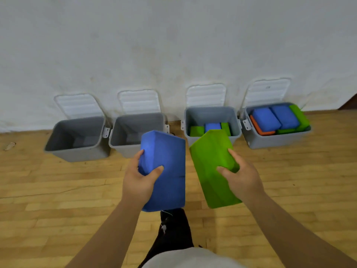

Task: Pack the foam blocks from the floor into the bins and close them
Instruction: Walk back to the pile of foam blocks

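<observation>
My left hand (140, 178) grips a blue foam block (166, 151) by its left edge, held up in front of me. My right hand (241, 176) grips a green foam block (209, 157) by its right edge, beside the blue one. Several grey bins stand in a row along the wall, all with white lids tilted open. The two left bins (58, 144) (119, 140) look empty. The third bin (193, 117) holds green and blue blocks low inside. The right bin (257, 142) is filled to the rim with blue, green and orange blocks.
A white wall (173, 45) rises directly behind the bins. Wooden floor (58, 190) spreads in front of them. A small pale scrap (9, 146) lies on the floor at the far left. My dark trouser leg (173, 229) shows below the blocks.
</observation>
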`<state>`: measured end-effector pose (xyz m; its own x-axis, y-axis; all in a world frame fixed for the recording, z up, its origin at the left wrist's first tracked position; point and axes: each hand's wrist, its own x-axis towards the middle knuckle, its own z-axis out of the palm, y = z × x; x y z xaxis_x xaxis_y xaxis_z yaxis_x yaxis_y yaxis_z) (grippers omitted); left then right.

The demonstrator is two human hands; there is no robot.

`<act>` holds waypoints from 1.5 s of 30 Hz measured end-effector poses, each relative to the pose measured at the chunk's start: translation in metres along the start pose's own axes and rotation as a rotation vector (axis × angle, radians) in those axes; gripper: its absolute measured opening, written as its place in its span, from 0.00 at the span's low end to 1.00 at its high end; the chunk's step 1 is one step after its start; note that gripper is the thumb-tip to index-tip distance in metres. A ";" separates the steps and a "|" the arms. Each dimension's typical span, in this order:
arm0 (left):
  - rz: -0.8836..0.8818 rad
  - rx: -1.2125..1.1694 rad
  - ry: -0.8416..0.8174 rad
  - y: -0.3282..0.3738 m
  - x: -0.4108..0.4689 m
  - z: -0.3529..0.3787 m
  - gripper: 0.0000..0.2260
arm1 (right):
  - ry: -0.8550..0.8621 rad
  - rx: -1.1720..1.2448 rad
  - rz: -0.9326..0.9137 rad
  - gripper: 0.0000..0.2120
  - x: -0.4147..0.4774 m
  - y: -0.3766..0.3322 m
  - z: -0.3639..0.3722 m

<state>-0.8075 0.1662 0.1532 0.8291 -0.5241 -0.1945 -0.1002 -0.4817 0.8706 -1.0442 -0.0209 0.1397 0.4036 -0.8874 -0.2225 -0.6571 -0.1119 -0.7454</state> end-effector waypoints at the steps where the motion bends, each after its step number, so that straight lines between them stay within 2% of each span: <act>1: 0.000 -0.002 -0.019 0.004 0.027 0.012 0.35 | 0.014 -0.015 0.010 0.37 0.021 -0.002 0.001; 7: 0.011 0.053 -0.198 0.049 0.179 0.080 0.33 | 0.124 -0.055 0.181 0.36 0.146 -0.018 -0.006; 10: 0.076 0.093 -0.284 0.082 0.251 0.104 0.33 | 0.195 0.014 0.256 0.35 0.200 -0.034 -0.016; 17: 0.069 0.184 -0.346 0.128 0.373 0.162 0.34 | 0.204 0.058 0.326 0.35 0.316 -0.040 -0.021; 21: -0.027 0.195 -0.324 0.126 0.425 0.204 0.34 | 0.114 0.011 0.344 0.36 0.411 -0.027 -0.020; 28: -0.277 0.220 -0.125 0.127 0.501 0.289 0.33 | -0.206 -0.107 0.356 0.37 0.599 0.017 -0.009; 33: -0.379 0.278 -0.132 0.098 0.562 0.350 0.32 | -0.372 -0.131 0.404 0.37 0.698 0.064 0.040; 40: -0.472 0.350 -0.262 -0.019 0.647 0.432 0.32 | -0.347 -0.031 0.482 0.37 0.782 0.160 0.164; 45: -0.525 0.339 -0.238 -0.095 0.671 0.452 0.32 | -0.394 0.029 0.502 0.36 0.815 0.224 0.257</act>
<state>-0.4901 -0.4575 -0.2641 0.6746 -0.2817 -0.6823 0.0840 -0.8890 0.4500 -0.6988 -0.6545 -0.3699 0.2588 -0.5972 -0.7592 -0.8115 0.2919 -0.5062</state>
